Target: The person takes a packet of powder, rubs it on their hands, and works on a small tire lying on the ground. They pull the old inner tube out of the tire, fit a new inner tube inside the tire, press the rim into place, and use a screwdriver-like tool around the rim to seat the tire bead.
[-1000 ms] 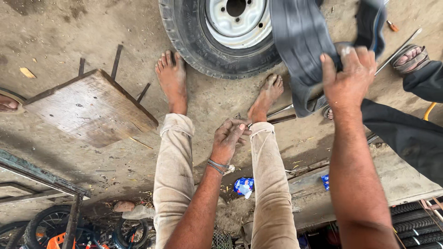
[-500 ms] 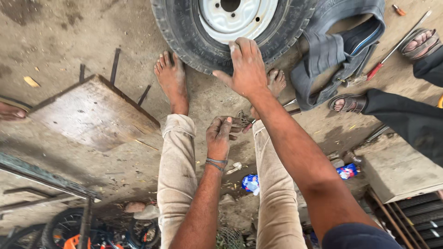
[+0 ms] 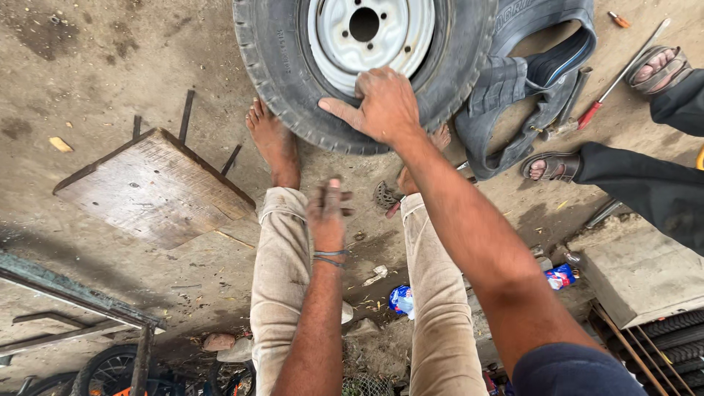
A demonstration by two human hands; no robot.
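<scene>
The tyre (image 3: 367, 66), with its white steel rim (image 3: 370, 33), lies flat on the dirt floor (image 3: 110, 66), and everything is placed from it. The right hand (image 3: 381, 106) is pressed onto its near sidewall, fingers spread and closed on nothing, apparently to steady it. The left hand (image 3: 328, 213) is held below the tyre between the knees, blurred, so its grip cannot be told. A slack inner tube (image 3: 513, 88) is draped just right of the tyre.
</scene>
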